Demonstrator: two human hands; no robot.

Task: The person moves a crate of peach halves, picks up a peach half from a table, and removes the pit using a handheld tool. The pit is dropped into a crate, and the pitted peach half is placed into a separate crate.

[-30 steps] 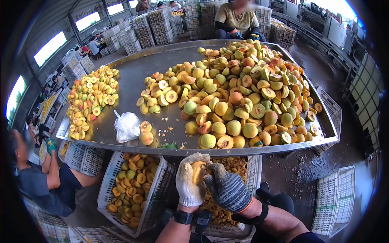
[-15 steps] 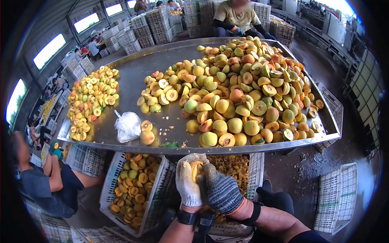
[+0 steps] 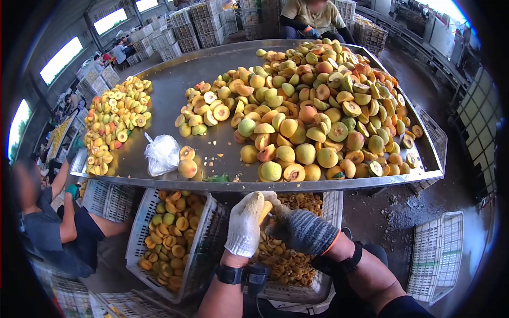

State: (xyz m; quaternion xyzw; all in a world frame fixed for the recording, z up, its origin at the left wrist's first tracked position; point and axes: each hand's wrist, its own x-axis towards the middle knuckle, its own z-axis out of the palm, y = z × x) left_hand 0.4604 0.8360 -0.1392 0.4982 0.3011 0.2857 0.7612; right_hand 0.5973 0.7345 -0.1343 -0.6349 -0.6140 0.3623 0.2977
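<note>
My left hand (image 3: 244,225), in a white knit glove, is closed around a yellow peach half (image 3: 264,212) just in front of the table's near edge. Close beside it on the right, my right hand (image 3: 308,231) wears a grey striped glove, its fingers curled against the fruit. Whatever the right fingers grip is hidden. Below both hands, a crate (image 3: 319,289) contains many small brown-orange fruit scraps (image 3: 289,262). A large heap of halved and whole peaches (image 3: 305,127) covers the right of the metal table (image 3: 169,90).
A white crate (image 3: 139,241) of peach halves stands left of my knees. On the table lie a knotted plastic bag (image 3: 161,155) and a smaller pile of halves (image 3: 114,119). One person (image 3: 58,222) sits at left, another (image 3: 313,20) across. An overturned-looking crate (image 3: 437,257) stands right.
My hands have drawn slightly apart, the right wrist swinging outward, and the peach half shows between them. The view has shifted a little. The person at left has moved an arm.
</note>
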